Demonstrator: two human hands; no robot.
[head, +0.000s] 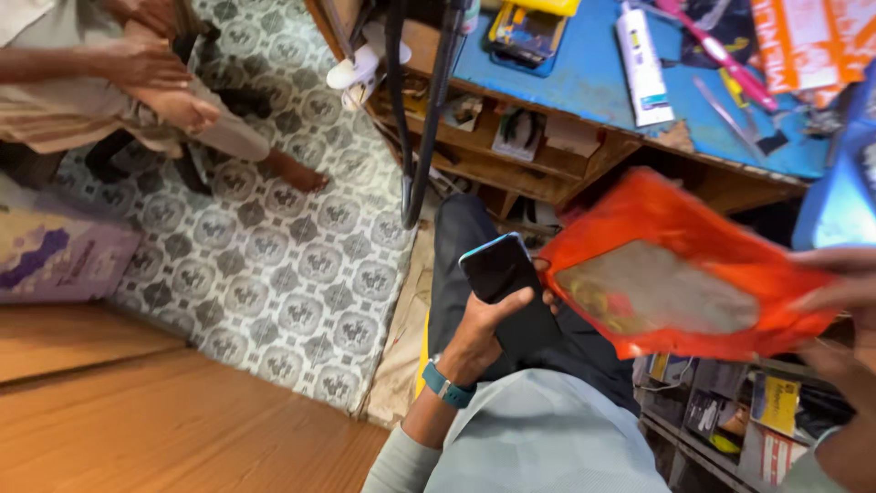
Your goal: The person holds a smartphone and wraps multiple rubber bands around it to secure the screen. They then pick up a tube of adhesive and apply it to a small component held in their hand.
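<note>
Two hands are at work over a seated person's lap at the centre of the frame. The left hand (484, 329), a teal band at its wrist, has its fingers wrapped round a dark phone (507, 285), held screen-up just below centre. The right hand (844, 297), blurred at the right edge, has its fingers closed on the edge of an orange pouch (680, 265) with a clear window, which sits right of centre, tilted, just beside the phone and covering part of the shelves behind it.

A blue bench (593, 82) fills the upper right, carrying a white tube (643, 64), a pink brush (721, 55), tweezers (725, 114) and a yellow case (525, 32). Wooden shelves (511, 151) run beneath it, and black cables (424, 110) hang down in front of them at upper centre. Patterned floor tiles (265, 265) spread across the left, with bare boards at lower left. Another person (137, 82) crouches barefoot at upper left, well apart. Small boxes (748, 420) crowd the lower right.
</note>
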